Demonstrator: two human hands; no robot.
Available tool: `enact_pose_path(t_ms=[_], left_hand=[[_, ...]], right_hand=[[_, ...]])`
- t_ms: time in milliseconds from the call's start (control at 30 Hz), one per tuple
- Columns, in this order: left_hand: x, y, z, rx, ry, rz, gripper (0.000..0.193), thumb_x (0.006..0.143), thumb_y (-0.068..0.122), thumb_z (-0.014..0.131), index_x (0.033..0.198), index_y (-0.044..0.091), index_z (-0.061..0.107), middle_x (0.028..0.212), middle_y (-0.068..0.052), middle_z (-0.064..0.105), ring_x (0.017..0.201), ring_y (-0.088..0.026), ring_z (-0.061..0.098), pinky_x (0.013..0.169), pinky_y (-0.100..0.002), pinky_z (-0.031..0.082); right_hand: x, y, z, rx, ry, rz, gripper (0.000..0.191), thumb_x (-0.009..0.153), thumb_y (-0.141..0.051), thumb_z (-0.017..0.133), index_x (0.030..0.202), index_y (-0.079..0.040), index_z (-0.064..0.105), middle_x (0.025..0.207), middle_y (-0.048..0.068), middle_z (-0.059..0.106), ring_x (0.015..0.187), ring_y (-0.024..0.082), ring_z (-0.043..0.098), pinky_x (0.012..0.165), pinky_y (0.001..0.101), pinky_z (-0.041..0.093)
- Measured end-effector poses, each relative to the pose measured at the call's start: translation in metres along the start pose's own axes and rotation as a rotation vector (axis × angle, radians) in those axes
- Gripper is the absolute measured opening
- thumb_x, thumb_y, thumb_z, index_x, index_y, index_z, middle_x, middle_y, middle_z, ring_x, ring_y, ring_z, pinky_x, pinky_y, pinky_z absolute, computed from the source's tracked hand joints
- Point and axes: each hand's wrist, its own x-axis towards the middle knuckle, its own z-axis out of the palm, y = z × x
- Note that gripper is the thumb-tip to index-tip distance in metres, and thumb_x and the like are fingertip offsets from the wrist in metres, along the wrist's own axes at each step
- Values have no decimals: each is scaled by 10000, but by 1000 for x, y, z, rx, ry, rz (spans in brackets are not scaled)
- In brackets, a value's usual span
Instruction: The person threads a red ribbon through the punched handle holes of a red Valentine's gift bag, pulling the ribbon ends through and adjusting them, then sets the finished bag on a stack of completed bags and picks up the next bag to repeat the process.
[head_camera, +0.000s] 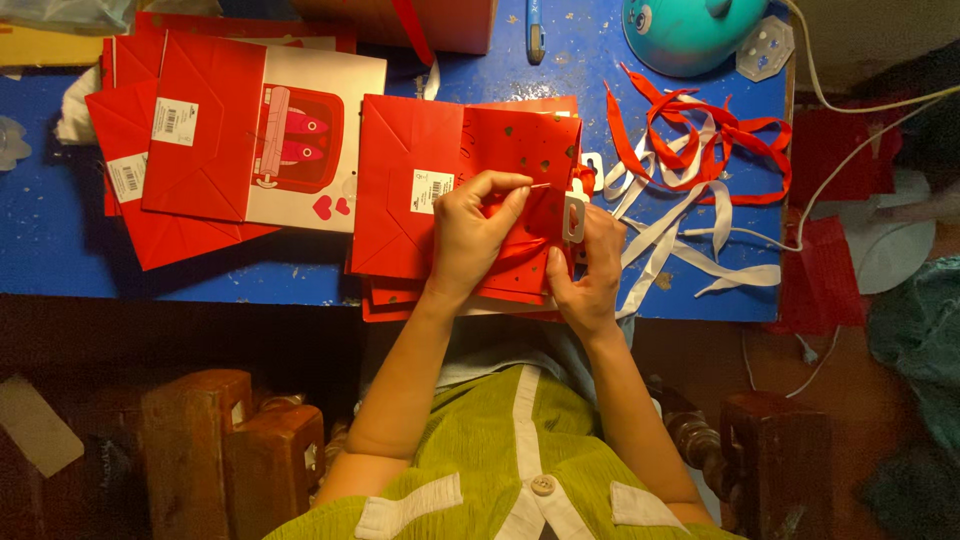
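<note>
A flat red paper bag (420, 190) with gold dots lies on a stack of red bags at the near edge of the blue table (50, 240). My left hand (470, 235) rests on the bag and pinches a thin white strip near its open end. My right hand (590, 270) grips the same end of the bag from the right, beside a small white tag (574, 218). Both hands meet at the bag's mouth.
A pile of folded red and white bags (230, 130) lies to the left. Loose red and white ribbons (690, 150) are heaped on the right. A teal round object (690, 35), a pen (535, 30) and a white cable (850, 150) lie at the back. Dark wooden furniture (230, 450) stands below.
</note>
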Motion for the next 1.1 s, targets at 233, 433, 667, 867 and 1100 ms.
enact_pose_path(t_ms=[233,433,667,867,1100], left_hand=[[-2,19,0,340,34,285,92,926,48,711,1016,47,730,936,-102,726,836,-262,694,725,-362,543],[-3,20,4,446,13,364,98,919,35,704,1017,40,701,937,-125,699,878,-337,664,784,-427,532],[2,1,-10,261,-129,213,85,928,65,720,1012,54,723,945,-88,749,866,-234,740,756,-342,571],[1,-23,-15,-101,-299,-277,110,932,119,744,943,20,698,805,-22,734,718,-98,674,648,-280,544],[-2,-24,-8,50,-207,-83,120,918,145,764,936,38,712,833,-7,763,771,-54,722,694,-240,571]], right_hand=[[0,0,-1,-12,-12,-17,515,894,-49,664,1399,-61,564,1351,128,595,1290,311,502,1128,414,422],[0,3,1,-6,-2,-52,493,899,-32,670,1383,-56,579,1338,116,605,1306,322,509,1151,428,404],[3,4,-10,-18,-124,-134,470,784,0,686,1250,-42,644,1253,118,639,1294,350,516,1191,476,315],[16,4,-20,76,-172,-36,353,901,13,615,1233,-61,708,1162,96,713,1202,281,613,1230,458,326],[27,-1,5,108,27,154,326,913,-87,723,1215,-44,610,1074,85,565,904,227,597,840,336,507]])
